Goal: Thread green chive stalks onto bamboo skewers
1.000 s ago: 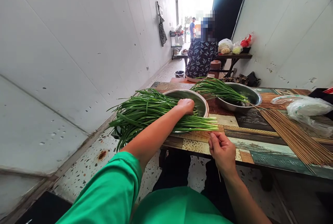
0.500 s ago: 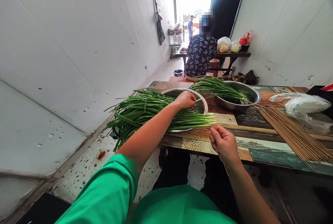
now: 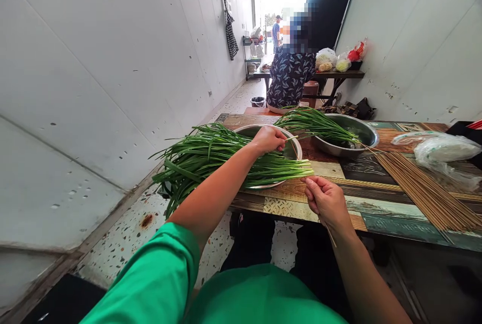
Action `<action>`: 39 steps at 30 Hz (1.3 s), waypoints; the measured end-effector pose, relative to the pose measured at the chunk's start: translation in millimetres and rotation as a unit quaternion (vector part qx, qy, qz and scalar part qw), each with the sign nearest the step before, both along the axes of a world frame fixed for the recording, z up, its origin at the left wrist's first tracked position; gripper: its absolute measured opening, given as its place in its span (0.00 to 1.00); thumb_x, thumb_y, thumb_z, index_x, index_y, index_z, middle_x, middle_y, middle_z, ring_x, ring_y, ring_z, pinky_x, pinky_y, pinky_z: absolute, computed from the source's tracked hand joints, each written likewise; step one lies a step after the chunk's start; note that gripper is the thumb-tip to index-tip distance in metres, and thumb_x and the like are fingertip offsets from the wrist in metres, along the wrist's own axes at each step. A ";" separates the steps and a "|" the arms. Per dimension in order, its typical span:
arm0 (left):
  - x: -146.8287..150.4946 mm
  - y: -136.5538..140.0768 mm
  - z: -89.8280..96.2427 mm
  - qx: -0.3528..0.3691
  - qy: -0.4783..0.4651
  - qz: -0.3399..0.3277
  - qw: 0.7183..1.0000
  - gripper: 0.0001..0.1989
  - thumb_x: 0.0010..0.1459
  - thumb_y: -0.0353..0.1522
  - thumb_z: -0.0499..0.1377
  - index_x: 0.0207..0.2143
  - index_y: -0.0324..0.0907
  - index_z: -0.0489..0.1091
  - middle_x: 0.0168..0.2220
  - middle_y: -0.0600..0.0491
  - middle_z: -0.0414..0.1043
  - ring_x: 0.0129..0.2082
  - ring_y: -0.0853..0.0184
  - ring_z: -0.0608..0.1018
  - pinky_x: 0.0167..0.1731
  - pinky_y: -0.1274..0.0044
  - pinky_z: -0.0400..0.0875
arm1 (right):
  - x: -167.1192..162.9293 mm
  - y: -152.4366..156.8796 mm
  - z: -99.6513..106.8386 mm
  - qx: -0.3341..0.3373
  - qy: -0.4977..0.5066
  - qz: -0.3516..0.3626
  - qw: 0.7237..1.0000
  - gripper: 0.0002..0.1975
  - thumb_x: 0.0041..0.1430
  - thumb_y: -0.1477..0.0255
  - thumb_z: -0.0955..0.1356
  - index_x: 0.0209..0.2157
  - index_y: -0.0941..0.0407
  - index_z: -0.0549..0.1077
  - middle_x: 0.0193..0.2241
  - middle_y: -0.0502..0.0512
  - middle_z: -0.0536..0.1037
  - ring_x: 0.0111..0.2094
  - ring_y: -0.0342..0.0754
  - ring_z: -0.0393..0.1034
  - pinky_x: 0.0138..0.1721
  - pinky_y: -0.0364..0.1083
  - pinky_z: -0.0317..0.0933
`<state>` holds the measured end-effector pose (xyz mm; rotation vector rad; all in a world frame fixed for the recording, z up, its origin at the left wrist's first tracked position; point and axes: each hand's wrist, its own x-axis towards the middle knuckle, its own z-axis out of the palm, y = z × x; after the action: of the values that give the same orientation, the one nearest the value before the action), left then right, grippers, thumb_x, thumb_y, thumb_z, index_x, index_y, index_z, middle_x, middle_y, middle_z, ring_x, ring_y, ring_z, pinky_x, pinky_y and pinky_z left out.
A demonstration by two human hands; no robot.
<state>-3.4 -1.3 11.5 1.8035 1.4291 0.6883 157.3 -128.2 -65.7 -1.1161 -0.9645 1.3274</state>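
Note:
My left hand (image 3: 269, 140) pinches the pale end of a garlic chive stalk (image 3: 291, 138) above the near metal bowl (image 3: 297, 150). A large heap of garlic chives (image 3: 211, 155) lies across that bowl, leaves hanging past its left side and white ends pointing right. Just below those ends, my right hand (image 3: 324, 196) is closed on a thin wooden skewer (image 3: 331, 235), whose lower part sticks out beneath the palm. The skewer's upper end is hard to make out near the chive ends.
Behind on the right stands a second metal bowl (image 3: 371, 135) with more chives (image 3: 316, 124) over its rim. A fan of wooden skewers (image 3: 425, 188) and a crumpled plastic bag (image 3: 444, 150) lie on the patterned table (image 3: 320, 171). Another person (image 3: 289, 78) sits beyond, facing away.
The view has shifted slightly. Both hands keep their grips and hardly move; my right hand has turned a little, showing more of the skewer's lower end.

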 end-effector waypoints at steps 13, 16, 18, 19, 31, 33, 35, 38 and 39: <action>0.1 -0.8 0.2 0.011 0.012 -0.009 1.000 0.11 0.53 0.20 0.57 0.37 0.32 0.77 0.28 0.50 0.77 0.22 0.78 0.72 0.30 0.82 0.72 | 0.2 0.6 -1.9 0.012 -0.002 -0.004 1.000 0.20 0.44 0.57 0.74 0.29 0.59 0.71 0.13 0.41 0.62 0.10 0.33 0.47 0.09 0.36 0.36; -0.7 0.1 -0.9 0.020 0.020 -0.016 0.999 0.11 0.53 0.21 0.57 0.37 0.33 0.78 0.28 0.51 0.77 0.23 0.77 0.72 0.30 0.83 0.71 | 0.0 0.8 -2.3 0.012 -0.001 -0.006 1.000 0.20 0.43 0.56 0.74 0.29 0.59 0.72 0.13 0.41 0.62 0.09 0.33 0.47 0.09 0.36 0.36; -1.1 1.0 -2.0 0.012 0.017 -0.023 1.000 0.11 0.53 0.22 0.57 0.38 0.33 0.78 0.29 0.50 0.78 0.23 0.77 0.72 0.29 0.83 0.71 | -0.5 0.9 -2.3 0.009 0.000 -0.008 1.000 0.21 0.43 0.56 0.74 0.29 0.59 0.72 0.13 0.41 0.62 0.09 0.33 0.47 0.09 0.36 0.36; -1.4 1.6 -2.6 0.008 0.014 -0.026 1.000 0.12 0.53 0.22 0.57 0.38 0.33 0.78 0.29 0.50 0.78 0.23 0.77 0.72 0.30 0.83 0.71 | -0.9 0.8 -2.3 0.007 0.001 -0.009 1.000 0.21 0.42 0.56 0.74 0.29 0.59 0.72 0.13 0.41 0.62 0.09 0.33 0.47 0.09 0.36 0.36; -2.9 -5.7 -2.6 0.085 0.090 -0.133 0.983 0.14 0.52 0.24 0.59 0.40 0.39 0.79 0.33 0.52 0.80 0.30 0.73 0.76 0.38 0.80 0.71 | -9.3 6.4 -5.5 0.014 0.019 -0.034 0.999 0.21 0.43 0.56 0.73 0.31 0.59 0.72 0.13 0.41 0.61 0.10 0.33 0.46 0.10 0.37 0.37; -3.4 -10.6 3.8 0.096 0.131 -0.208 0.964 0.14 0.53 0.24 0.58 0.39 0.41 0.79 0.38 0.54 0.80 0.35 0.72 0.77 0.42 0.81 0.70 | -9.7 12.6 -6.8 0.025 0.021 -0.045 0.998 0.21 0.43 0.57 0.74 0.31 0.60 0.72 0.13 0.41 0.61 0.11 0.33 0.47 0.10 0.37 0.39; -5.5 -12.3 10.2 0.092 0.182 -0.257 0.945 0.16 0.54 0.24 0.57 0.41 0.43 0.79 0.41 0.55 0.80 0.38 0.72 0.77 0.44 0.82 0.68 | -9.3 16.5 -8.7 0.040 0.010 -0.049 0.998 0.21 0.44 0.56 0.73 0.31 0.59 0.72 0.13 0.41 0.62 0.12 0.34 0.48 0.11 0.37 0.40; -10.5 -6.0 13.8 0.095 0.281 -0.191 0.936 0.18 0.55 0.24 0.55 0.45 0.45 0.77 0.42 0.55 0.79 0.40 0.70 0.77 0.43 0.82 0.67 | -8.9 11.5 -14.0 0.053 -0.017 -0.052 0.997 0.20 0.47 0.55 0.72 0.31 0.59 0.72 0.14 0.42 0.61 0.13 0.35 0.49 0.12 0.37 0.42; -11.9 -2.0 12.6 0.100 0.317 -0.141 0.932 0.18 0.55 0.25 0.55 0.45 0.44 0.77 0.43 0.53 0.79 0.41 0.69 0.77 0.43 0.81 0.67 | -9.3 6.7 -16.4 0.053 -0.026 -0.056 0.997 0.20 0.48 0.55 0.72 0.31 0.58 0.72 0.14 0.42 0.61 0.13 0.35 0.49 0.13 0.38 0.42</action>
<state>-15.3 -3.3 24.1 2.4772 1.4720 0.0914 148.0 -121.5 -82.1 -1.1119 -0.9849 1.1486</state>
